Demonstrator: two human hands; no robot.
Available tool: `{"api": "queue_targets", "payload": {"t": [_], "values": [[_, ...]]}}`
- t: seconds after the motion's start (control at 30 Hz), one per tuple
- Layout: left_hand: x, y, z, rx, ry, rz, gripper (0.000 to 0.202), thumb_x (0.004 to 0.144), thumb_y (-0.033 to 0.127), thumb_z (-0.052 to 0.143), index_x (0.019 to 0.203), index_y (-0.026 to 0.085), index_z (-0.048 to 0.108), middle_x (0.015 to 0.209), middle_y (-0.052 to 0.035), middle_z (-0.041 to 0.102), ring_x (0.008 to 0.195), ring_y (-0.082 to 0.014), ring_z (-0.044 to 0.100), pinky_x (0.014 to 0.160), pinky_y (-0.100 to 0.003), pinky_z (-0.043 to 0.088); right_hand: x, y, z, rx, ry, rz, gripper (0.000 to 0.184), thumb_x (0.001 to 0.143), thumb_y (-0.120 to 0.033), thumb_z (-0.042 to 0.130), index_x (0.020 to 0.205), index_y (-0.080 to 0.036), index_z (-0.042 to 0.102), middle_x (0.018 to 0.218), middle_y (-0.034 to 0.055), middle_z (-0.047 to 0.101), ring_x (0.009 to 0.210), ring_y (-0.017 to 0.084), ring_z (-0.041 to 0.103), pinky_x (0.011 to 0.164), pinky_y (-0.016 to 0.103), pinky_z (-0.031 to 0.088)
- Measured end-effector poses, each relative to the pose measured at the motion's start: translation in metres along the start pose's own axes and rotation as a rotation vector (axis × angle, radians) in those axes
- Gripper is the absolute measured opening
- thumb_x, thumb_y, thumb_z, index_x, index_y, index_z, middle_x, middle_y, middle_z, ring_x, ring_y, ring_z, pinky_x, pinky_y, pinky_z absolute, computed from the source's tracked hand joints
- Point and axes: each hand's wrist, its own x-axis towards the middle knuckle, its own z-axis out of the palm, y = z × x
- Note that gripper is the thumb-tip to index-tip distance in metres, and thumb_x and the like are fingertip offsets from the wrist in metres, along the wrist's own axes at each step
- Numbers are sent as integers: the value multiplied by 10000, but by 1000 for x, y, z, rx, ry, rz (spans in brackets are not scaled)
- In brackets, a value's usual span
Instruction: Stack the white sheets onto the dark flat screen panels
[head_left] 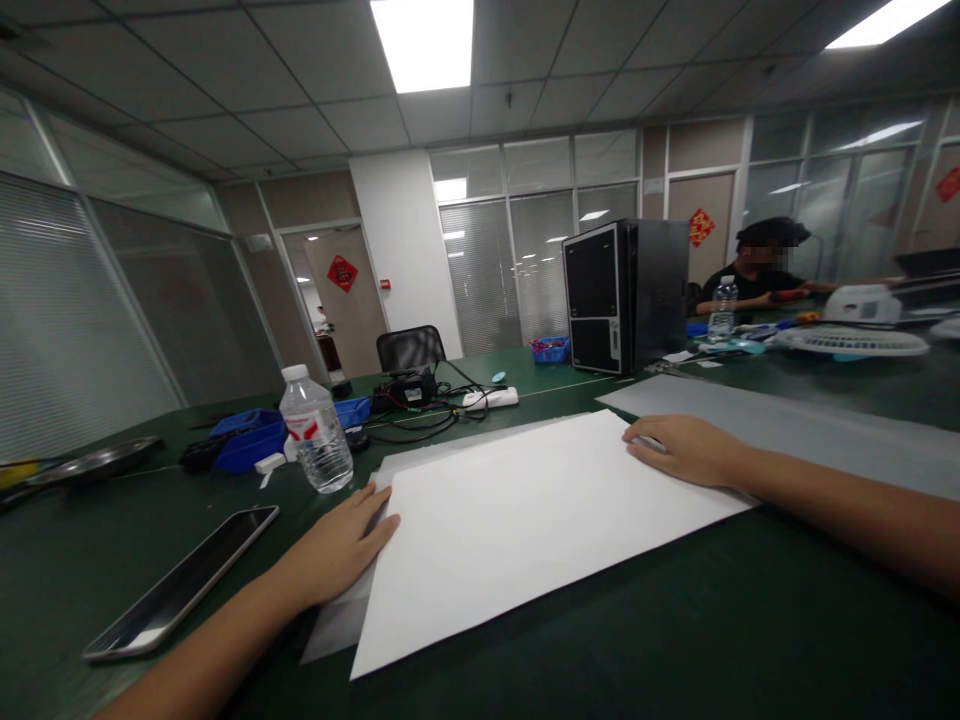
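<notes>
A large white sheet of paper [510, 530] lies on the green table, over a greyish, see-through sheet [337, 625] that shows along its left side. My left hand [341, 545] rests at the paper's left edge, its thumb on the white surface and its fingers spread apart along the border. At the right edge, my right hand [686, 450] lies with thumb and fingers slightly apart, touching the paper. Neither hand visibly lifts it. Another grey translucent sheet [825, 430] extends beneath and beyond my right wrist.
A phone [184, 585], a water bottle [316, 430], blue bins [251, 445] and a metal pan [105, 460] are on the left. Behind the paper stand cables, a power strip [491, 398] and a computer tower [626, 295]. A fan [851, 340] and a seated person [750, 285] are far right.
</notes>
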Motion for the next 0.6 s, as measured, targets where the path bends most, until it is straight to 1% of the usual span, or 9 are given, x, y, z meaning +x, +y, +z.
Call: {"api": "queue_targets", "payload": {"t": [0.07, 0.2, 0.37, 0.5, 0.6], "values": [[0, -1, 1, 9, -8, 7, 808, 986, 673, 277, 1556, 115, 408, 1647, -158, 346, 1515, -317, 331, 1249, -485, 252, 0, 1, 1, -1, -2, -1, 548, 990, -596, 370, 1219, -224, 700, 1273, 101, 674, 1129, 333, 625, 957, 487, 494], [0, 0, 0, 28, 12, 21, 777, 985, 656, 309, 1533, 124, 453, 1624, -146, 391, 1505, -306, 350, 1247, -457, 268, 1, 2, 1, -4, -7, -7, 545, 991, -593, 374, 1227, -221, 696, 1275, 103, 672, 1129, 328, 624, 959, 485, 490], [-1, 3, -3, 29, 0, 5, 761, 992, 633, 312, 1543, 122, 436, 1635, -151, 363, 1501, -307, 357, 1242, -466, 278, 0, 2, 1, -4, -11, -1, 541, 996, -592, 377, 1240, -223, 687, 1281, 97, 668, 1130, 323, 620, 957, 497, 490], [-2, 2, -3, 11, 10, -4, 760, 981, 651, 329, 1537, 147, 452, 1630, -140, 375, 1499, -316, 359, 1233, -480, 298, 0, 1, 0, -2, -12, -3, 534, 996, -589, 377, 1236, -227, 688, 1288, 99, 665, 1141, 327, 615, 956, 495, 492], [-1, 0, -1, 8, -4, 8, 791, 983, 661, 309, 1551, 122, 420, 1640, -155, 352, 1510, -314, 336, 1243, -482, 270, 0, 0, -1, -3, -13, -5, 538, 997, -589, 371, 1226, -224, 692, 1283, 99, 666, 1138, 327, 616, 956, 496, 491]]}}
